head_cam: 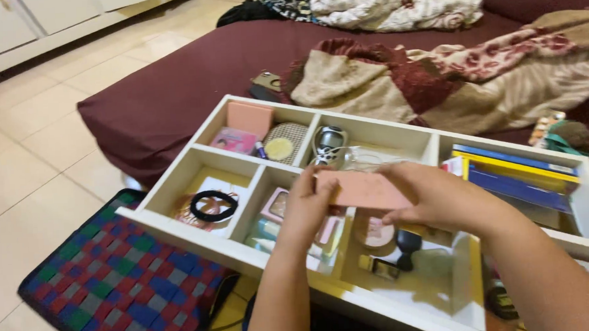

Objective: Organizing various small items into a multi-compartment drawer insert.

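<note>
Both my hands hold a flat pink rectangular case (pixel 365 189) above a white divided drawer tray (pixel 198 239). My left hand (pixel 307 208) grips the case's left end with the thumb on top. My right hand (pixel 435 196) grips its right end. Under the case, the tray's middle compartment holds small cosmetic boxes (pixel 274 206) and a round compact (pixel 375 233). A black hair band (pixel 213 205) lies in the front left compartment.
The tray rests on a maroon bed (pixel 165 92) with patterned blankets (pixel 476 71) behind it. Back compartments hold a pink box (pixel 250 117), a round yellow item (pixel 279 149) and a white device with cable (pixel 329 144). Blue and yellow books (pixel 517 175) fill the right compartment. A checkered mat (pixel 114 279) lies on the tiled floor.
</note>
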